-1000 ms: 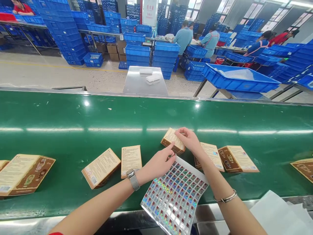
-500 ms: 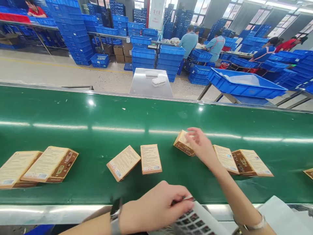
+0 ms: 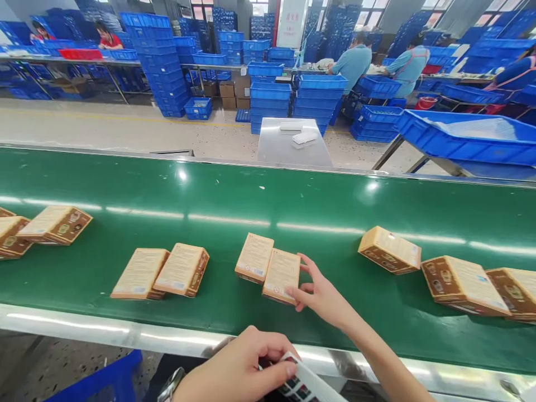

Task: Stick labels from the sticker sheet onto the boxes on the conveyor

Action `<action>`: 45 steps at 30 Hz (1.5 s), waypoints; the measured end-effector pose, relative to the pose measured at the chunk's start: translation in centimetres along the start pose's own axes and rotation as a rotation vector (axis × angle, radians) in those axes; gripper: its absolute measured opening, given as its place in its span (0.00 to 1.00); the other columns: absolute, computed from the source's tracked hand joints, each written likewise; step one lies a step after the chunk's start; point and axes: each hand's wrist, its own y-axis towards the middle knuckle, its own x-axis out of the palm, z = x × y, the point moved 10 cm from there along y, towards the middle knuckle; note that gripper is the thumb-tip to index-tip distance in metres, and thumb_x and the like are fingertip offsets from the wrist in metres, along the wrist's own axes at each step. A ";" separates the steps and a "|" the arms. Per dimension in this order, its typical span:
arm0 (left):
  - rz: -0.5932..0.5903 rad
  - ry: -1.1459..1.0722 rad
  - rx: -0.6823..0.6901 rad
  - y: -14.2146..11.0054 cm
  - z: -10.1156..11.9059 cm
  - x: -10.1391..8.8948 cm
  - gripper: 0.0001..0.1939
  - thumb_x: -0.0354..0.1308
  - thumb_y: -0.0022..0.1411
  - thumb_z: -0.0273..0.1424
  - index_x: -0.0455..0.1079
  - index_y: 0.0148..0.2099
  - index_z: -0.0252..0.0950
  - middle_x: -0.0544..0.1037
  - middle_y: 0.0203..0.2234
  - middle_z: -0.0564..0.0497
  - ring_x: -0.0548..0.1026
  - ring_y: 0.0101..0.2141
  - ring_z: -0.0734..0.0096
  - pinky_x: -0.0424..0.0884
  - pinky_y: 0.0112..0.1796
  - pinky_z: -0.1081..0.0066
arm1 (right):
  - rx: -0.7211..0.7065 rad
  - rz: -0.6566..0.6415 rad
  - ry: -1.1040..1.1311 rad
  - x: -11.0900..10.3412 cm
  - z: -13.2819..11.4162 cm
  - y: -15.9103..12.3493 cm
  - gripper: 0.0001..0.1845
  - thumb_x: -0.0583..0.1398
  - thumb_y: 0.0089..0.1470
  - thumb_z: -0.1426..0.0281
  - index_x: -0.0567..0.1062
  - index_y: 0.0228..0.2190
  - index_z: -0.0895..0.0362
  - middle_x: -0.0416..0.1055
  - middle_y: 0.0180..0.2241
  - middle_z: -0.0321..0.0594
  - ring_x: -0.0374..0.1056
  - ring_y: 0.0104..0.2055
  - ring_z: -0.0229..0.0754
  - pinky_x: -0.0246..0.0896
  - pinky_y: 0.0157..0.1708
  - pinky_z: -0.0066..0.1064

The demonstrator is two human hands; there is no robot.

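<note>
My left hand [image 3: 251, 363] is closed at the near edge of the belt, pinching a white sheet with rows of small dark pictures [image 3: 307, 385] between thumb and fingers. Much of that sheet is cut off by the bottom edge. Above it, my right hand [image 3: 320, 293] has its fingers apart at the right side of a small tan carton [image 3: 282, 273]. The thumb touches the carton's near right corner and the index finger reaches its far right corner. Another tan carton [image 3: 254, 257] lies against the left of this one, both with their printed text faces up.
The green conveyor belt [image 3: 226, 192] runs across the view. Two cartons [image 3: 182, 268] lie to the left, more at the far left, and several [image 3: 389, 248] to the right. Beyond stand a metal table [image 3: 293, 148], a blue tray [image 3: 469, 139], stacked blue crates and seated people.
My right hand has left a carton farther right and come to the middle pair, which now lie together. The view has turned left. Cartons on both sides appear farther right.
</note>
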 end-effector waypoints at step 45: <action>0.008 0.006 0.197 0.4 -4.5 -9.4 0.07 0.57 0.66 0.29 0.76 0.40 0.37 0.68 0.62 0.45 0.74 0.52 0.59 0.72 0.44 0.71 | -0.124 0.736 0.445 2.5 -1.7 2.3 0.22 0.67 0.51 0.53 0.77 0.41 0.56 0.77 0.44 0.47 0.73 0.47 0.54 0.71 0.45 0.44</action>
